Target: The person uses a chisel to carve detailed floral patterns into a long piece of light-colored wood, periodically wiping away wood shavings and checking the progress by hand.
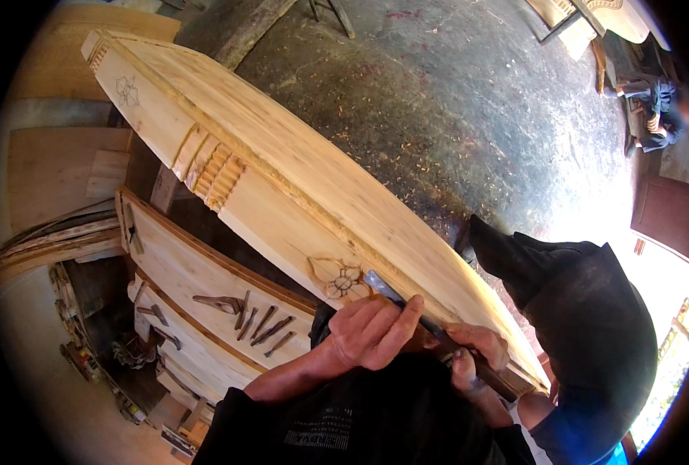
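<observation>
A long pale wooden board [282, 203] slants across the view from upper left to lower right. On its edge face is a partly carved flower [340, 279] with drawn petal lines. A wood chisel [385, 287] with a flat bright tip points at the flower, its tip beside the petals. My left hand [371, 329] is closed round the chisel's blade, index finger along it. Farther back, my right hand [476, 349] grips its dark handle, fingers above and thumb below. The handle's end is partly hidden near my wrist.
Several chisels [263, 322] and a metal tool [219, 302] lie on a wooden panel [205, 267] at left. A black-clad leg [585, 302] is at right. Wood chips dot the dark floor [422, 101]. Another person [662, 108] sits far right, near boards.
</observation>
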`<state>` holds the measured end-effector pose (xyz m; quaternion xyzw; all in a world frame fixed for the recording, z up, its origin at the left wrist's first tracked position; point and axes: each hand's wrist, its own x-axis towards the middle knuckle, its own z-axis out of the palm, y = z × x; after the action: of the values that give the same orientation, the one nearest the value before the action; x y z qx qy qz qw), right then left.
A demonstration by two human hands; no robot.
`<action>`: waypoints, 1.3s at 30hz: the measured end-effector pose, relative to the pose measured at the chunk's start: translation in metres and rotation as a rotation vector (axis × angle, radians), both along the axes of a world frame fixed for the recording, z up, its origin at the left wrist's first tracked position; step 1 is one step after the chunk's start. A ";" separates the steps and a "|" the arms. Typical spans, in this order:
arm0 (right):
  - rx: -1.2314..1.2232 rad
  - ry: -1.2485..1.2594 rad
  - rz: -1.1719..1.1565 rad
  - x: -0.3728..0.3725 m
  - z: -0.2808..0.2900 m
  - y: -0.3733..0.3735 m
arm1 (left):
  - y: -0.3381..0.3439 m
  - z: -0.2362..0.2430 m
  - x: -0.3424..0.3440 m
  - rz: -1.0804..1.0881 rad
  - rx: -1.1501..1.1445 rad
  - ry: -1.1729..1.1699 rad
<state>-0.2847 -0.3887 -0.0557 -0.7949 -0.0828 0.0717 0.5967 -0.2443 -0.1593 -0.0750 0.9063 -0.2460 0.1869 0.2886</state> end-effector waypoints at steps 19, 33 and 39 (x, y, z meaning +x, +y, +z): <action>0.574 0.650 -0.287 -0.007 0.005 0.011 | 0.003 0.002 -0.003 -0.028 0.076 0.047; -0.139 -0.069 0.076 0.010 0.014 0.002 | 0.002 0.003 0.000 0.001 -0.027 0.031; -0.059 -0.129 0.016 0.011 0.009 0.012 | 0.002 0.002 -0.003 0.008 -0.047 0.058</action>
<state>-0.2734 -0.3762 -0.0463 -0.8144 -0.1251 0.0275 0.5659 -0.2474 -0.1573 -0.0726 0.9052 -0.2296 0.1674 0.3161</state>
